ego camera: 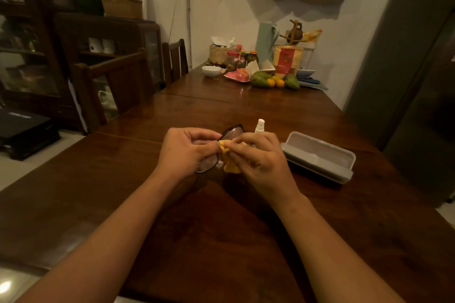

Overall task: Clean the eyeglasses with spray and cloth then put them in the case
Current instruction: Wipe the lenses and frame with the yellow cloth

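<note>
Dark-framed eyeglasses (232,131) are held above the wooden table (221,216) between both hands. My left hand (187,152) grips the frame at its middle, one lens showing below the fingers. My right hand (258,155) pinches a yellow cloth (231,166) against the glasses near the bridge. Just behind my right hand stands a small white spray bottle (260,126), partly hidden. A grey glasses case (320,156) lies open on the table to the right of my right hand.
At the table's far end sit a white bowl (211,71), jars, a basket, fruit (274,81) and a red pouch. Wooden chairs (118,81) stand along the left side. A dark cabinet is at the left and a grey door or wall at the right.
</note>
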